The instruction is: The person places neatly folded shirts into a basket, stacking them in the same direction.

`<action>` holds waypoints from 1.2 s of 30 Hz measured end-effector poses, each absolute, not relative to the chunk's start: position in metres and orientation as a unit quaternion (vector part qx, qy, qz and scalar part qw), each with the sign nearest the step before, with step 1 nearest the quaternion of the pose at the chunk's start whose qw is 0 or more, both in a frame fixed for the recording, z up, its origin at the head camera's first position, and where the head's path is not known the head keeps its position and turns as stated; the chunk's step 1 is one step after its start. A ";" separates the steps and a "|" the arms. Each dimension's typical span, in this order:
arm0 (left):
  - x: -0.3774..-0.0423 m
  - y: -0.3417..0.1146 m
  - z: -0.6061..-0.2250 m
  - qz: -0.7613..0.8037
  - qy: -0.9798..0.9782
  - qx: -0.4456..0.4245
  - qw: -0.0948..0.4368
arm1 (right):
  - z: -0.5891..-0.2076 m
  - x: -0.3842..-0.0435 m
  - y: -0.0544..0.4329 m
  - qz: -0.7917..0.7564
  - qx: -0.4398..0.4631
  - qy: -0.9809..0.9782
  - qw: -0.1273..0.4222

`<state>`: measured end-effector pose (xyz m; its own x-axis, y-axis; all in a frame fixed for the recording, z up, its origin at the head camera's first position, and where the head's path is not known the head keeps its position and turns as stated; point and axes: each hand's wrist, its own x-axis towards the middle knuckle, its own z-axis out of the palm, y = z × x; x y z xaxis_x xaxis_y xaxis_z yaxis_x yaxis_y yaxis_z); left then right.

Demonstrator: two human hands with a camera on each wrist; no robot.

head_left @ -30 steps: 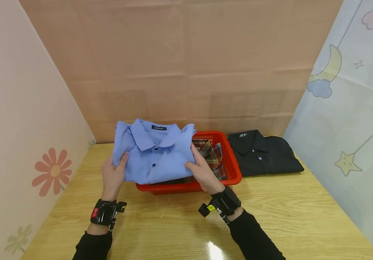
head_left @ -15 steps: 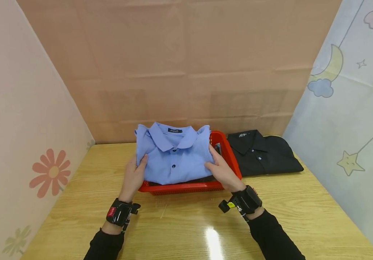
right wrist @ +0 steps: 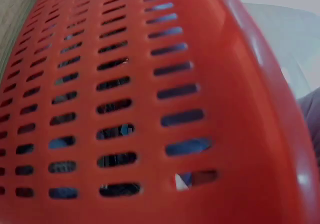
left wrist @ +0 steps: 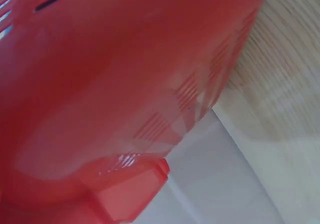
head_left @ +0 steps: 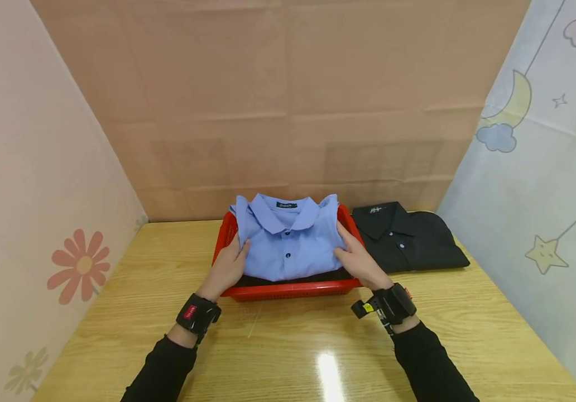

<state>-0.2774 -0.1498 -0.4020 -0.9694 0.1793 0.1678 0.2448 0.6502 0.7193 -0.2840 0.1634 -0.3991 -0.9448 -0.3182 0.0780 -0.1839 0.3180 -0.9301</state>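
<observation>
A folded light blue collared shirt (head_left: pixel 288 240) lies over the mouth of a red plastic basket (head_left: pixel 293 290), collar toward the back wall. My left hand (head_left: pixel 229 267) grips the shirt's left side, thumb on top and the other fingers hidden beneath. On the right side my right hand (head_left: pixel 360 261) holds it the same way. Dark cloth shows below the shirt's front edge inside the basket. Both wrist views are filled by the slotted red basket wall (left wrist: pixel 125 74), seen close up; in the right wrist view cloth shows through the slots of the basket (right wrist: pixel 145 104).
A folded black shirt (head_left: pixel 408 240) lies on the wooden table (head_left: pixel 278 352) just right of the basket. Brown paper (head_left: pixel 288 111) covers the wall behind, and patterned panels (head_left: pixel 534 184) stand on either side.
Both hands have carried the blue shirt rightward from the basket's left side, then lowered it into the basket's mouth. The plaid cloth in the basket is now covered. The black shirt has stayed put.
</observation>
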 end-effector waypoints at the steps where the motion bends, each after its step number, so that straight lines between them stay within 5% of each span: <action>1: -0.278 -0.148 -0.403 -0.392 -0.911 -0.120 0.039 | -0.399 -0.284 0.164 -0.563 -0.152 0.810 0.062; 15: -0.280 -0.142 -0.408 -0.319 -0.939 -0.128 0.011 | -0.405 -0.290 0.164 -0.497 -0.128 0.854 0.083; 27: -0.282 -0.141 -0.409 -0.315 -0.944 -0.099 -0.027 | -0.402 -0.288 0.163 -0.332 -0.141 0.932 -0.025; 36: -0.276 -0.140 -0.404 -0.240 -0.965 -0.080 0.063 | -0.393 -0.284 0.163 -0.216 -0.171 0.960 -0.043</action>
<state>-0.2757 -0.1397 -0.4043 -0.9793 0.1240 0.1600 0.1845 0.8719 0.4535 -0.2844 0.1630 -0.3928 -0.9377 -0.3101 0.1568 -0.3474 0.8485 -0.3993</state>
